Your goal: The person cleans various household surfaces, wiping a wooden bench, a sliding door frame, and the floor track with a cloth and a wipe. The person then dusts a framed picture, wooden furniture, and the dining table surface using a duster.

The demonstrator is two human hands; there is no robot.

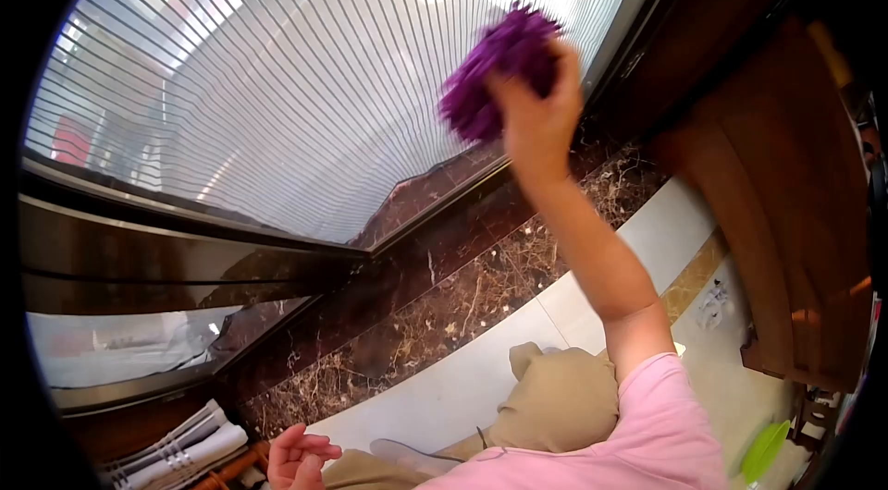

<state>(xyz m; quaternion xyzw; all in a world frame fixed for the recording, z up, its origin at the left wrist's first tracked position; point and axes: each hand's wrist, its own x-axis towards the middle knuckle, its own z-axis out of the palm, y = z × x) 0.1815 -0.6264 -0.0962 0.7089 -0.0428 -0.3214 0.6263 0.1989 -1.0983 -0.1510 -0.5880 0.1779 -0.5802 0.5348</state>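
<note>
My right hand (541, 111) is closed around a purple shaggy chenille cleaning cloth (495, 79), both blurred by motion. The cloth is against or just in front of a ribbed glass panel (324, 74), near its lower right side; whether they touch I cannot tell. Down at the bottom edge, my left hand (301, 458) is partly cut off. Its fingers are loosely bent and somewhat apart, and nothing shows in them.
A dark frame (185, 213) borders the glass. Below runs a brown marbled stone ledge (444, 305), then pale floor tiles (453, 370). Folded striped cloth (190, 444) lies at lower left. Dark wooden furniture (768, 213) stands on the right, with a green leaf-shaped object (765, 453) below it.
</note>
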